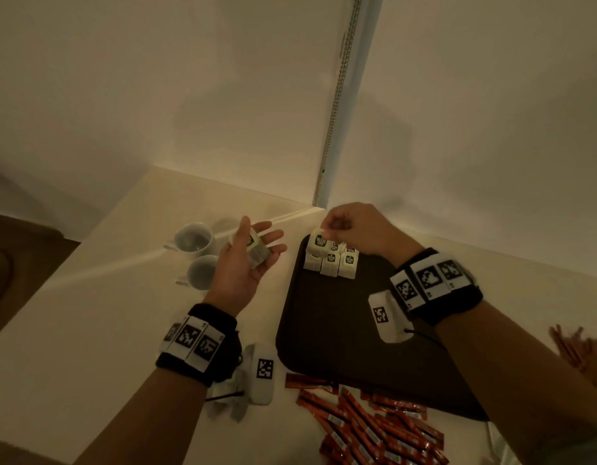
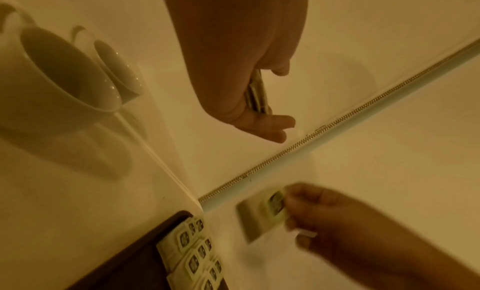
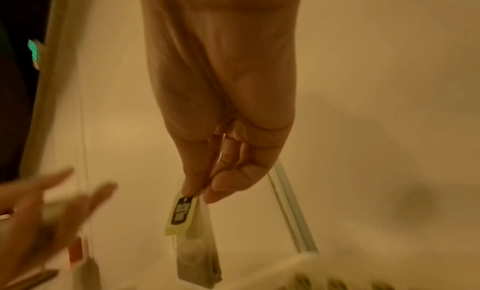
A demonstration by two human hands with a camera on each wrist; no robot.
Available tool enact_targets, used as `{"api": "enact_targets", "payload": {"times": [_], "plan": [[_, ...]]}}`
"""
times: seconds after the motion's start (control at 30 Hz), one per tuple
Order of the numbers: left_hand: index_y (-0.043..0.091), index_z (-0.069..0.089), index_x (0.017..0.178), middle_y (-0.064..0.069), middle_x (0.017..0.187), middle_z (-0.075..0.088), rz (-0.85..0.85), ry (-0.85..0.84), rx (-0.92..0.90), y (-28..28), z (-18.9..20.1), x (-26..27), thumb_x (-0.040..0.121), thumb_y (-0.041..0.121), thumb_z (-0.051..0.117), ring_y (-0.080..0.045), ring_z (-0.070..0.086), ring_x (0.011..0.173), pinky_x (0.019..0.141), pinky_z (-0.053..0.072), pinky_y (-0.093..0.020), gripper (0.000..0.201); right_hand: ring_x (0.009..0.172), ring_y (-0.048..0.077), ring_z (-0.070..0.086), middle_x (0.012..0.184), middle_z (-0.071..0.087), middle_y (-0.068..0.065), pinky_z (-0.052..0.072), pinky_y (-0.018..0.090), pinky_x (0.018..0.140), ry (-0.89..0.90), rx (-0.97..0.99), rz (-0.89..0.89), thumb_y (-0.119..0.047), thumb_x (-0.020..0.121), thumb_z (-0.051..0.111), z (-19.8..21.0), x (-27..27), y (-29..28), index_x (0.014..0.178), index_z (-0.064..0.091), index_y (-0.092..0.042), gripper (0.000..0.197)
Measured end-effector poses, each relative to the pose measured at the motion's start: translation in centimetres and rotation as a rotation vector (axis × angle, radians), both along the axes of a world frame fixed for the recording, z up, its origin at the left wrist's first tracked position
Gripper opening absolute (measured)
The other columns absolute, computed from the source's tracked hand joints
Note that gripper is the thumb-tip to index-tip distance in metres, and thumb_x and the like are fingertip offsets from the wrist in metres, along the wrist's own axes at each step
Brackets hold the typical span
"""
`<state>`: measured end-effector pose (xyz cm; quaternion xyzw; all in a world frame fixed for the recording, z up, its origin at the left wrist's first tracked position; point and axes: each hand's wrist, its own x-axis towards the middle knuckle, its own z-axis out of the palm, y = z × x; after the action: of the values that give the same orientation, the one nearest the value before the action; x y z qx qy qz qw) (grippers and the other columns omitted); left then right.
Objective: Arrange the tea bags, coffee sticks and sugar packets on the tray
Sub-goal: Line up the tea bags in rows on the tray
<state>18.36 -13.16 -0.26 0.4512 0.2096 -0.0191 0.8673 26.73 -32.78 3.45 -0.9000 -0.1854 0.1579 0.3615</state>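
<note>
Right hand (image 1: 349,229) pinches a tea bag (image 3: 194,232) over the tray (image 1: 324,330), frame centre; left hand (image 1: 247,260), fingers extended, cradles more tea bags (image 1: 253,248).

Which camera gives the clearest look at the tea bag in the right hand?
The right wrist view: the tea bag hangs in mid-frame, pinched at its tag by the right hand. In the head view it's small above the tray. The left wrist view shows it blurred.
</note>
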Motion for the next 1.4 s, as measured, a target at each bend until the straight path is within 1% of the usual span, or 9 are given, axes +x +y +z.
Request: {"api": "enact_targets", "payload": {"times": [0.07, 0.17, 0.23, 0.3, 0.47, 0.87, 1.03, 1.2, 1.4], "plan": [[0.012, 0.062, 0.101, -0.003, 0.086, 0.074, -0.013, -0.005, 0.007, 0.5, 0.5, 0.3, 0.097, 0.052, 0.033, -0.015, 0.070, 0.069, 0.053, 0.053, -0.018, 0.050, 0.072, 0.011, 0.059, 0.079, 0.063, -0.004, 0.047, 0.009, 0.059, 0.080, -0.032, -0.025, -0.013, 0.085, 0.068, -3.0, 0.1, 0.0, 0.091, 0.067, -0.010, 0.007], [0.013, 0.062, 0.100, -0.002, 0.079, 0.073, -0.055, -0.011, 0.012, 1.0, 1.0, 0.5, 0.096, 0.058, 0.022, -0.014, 0.068, 0.062, 0.046, 0.050, -0.016, 0.061, 0.085, 0.019, 0.063, 0.098, 0.067, 0.007, 0.053, 0.026, 0.075, 0.188, -0.137, -0.010, -0.016, 0.087, 0.065, -6.9, 0.2, 0.3, 0.098, 0.065, -0.006, 0.015], [0.012, 0.062, 0.099, -0.004, 0.078, 0.073, -0.075, -0.007, 0.008, 1.2, 1.1, 0.5, 0.095, 0.061, 0.017, -0.016, 0.068, 0.061, 0.044, 0.049, -0.017, 0.066, 0.082, 0.016, 0.063, 0.105, 0.067, 0.011, 0.053, 0.023, 0.072, 0.234, -0.169, 0.012, -0.015, 0.089, 0.063, -8.8, 0.2, 0.7, 0.103, 0.064, -0.004, 0.018], [0.011, 0.062, 0.098, -0.006, 0.079, 0.073, -0.087, -0.006, 0.002, 1.5, 0.8, 0.5, 0.094, 0.063, 0.014, -0.018, 0.068, 0.061, 0.043, 0.049, -0.018, 0.071, 0.074, 0.008, 0.059, 0.105, 0.067, 0.012, 0.049, 0.014, 0.067, 0.206, -0.206, 0.040, -0.015, 0.089, 0.062, -10.3, 0.4, 1.0, 0.104, 0.065, -0.003, 0.019], [0.010, 0.063, 0.097, -0.009, 0.082, 0.072, -0.093, -0.004, 0.025, 1.7, 0.0, 0.7, 0.093, 0.065, 0.014, -0.019, 0.068, 0.064, 0.046, 0.051, -0.020, 0.074, 0.098, 0.021, 0.060, 0.105, 0.066, 0.012, 0.043, 0.022, 0.079, 0.061, -0.217, -0.087, -0.013, 0.086, 0.066, -12.8, 1.9, 1.5, 0.098, 0.067, -0.003, 0.016], [0.008, 0.065, 0.097, -0.015, 0.084, 0.072, -0.127, 0.020, 0.062, 1.8, -1.1, 1.1, 0.092, 0.067, 0.006, -0.024, 0.069, 0.066, 0.045, 0.051, -0.020, 0.084, 0.098, 0.024, 0.062, 0.102, 0.068, 0.012, 0.046, 0.027, 0.083, 0.063, -0.198, -0.192, -0.007, 0.084, 0.066, -14.8, 4.1, 1.8, 0.093, 0.067, -0.003, 0.010], [0.008, 0.066, 0.103, -0.016, 0.088, 0.072, -0.171, 0.038, 0.078, 1.7, -1.4, 1.3, 0.090, 0.069, 0.006, -0.026, 0.070, 0.072, 0.050, 0.053, -0.022, 0.087, 0.082, 0.015, 0.056, 0.094, 0.067, 0.008, 0.049, 0.032, 0.079, -0.107, 0.021, -0.229, -0.015, 0.086, 0.064, -11.7, 3.5, 3.4, 0.094, 0.067, -0.005, 0.012], [0.008, 0.063, 0.113, -0.012, 0.093, 0.073, -0.190, 0.036, 0.071, 0.5, -0.9, 1.6, 0.091, 0.069, 0.008, -0.026, 0.072, 0.077, 0.052, 0.053, -0.021, 0.085, 0.082, 0.000, 0.051, 0.094, 0.063, 0.004, 0.037, 0.006, 0.071, -0.240, 0.364, 0.112, -0.020, 0.079, 0.074, -3.3, 0.6, 6.2, 0.098, 0.068, -0.017, 0.020], [0.017, 0.063, 0.114, -0.006, 0.108, 0.071, -0.226, -0.012, -0.006, -0.5, 0.5, 2.3, 0.091, 0.068, 0.006, -0.023, 0.071, 0.091, 0.063, 0.056, -0.025, 0.080, 0.084, 0.016, 0.056, 0.091, 0.063, 0.003, 0.045, 0.031, 0.077, -0.303, 0.138, 0.262, -0.026, 0.070, 0.080, -0.6, 0.7, 6.3, 0.101, 0.069, -0.015, 0.035]]}}
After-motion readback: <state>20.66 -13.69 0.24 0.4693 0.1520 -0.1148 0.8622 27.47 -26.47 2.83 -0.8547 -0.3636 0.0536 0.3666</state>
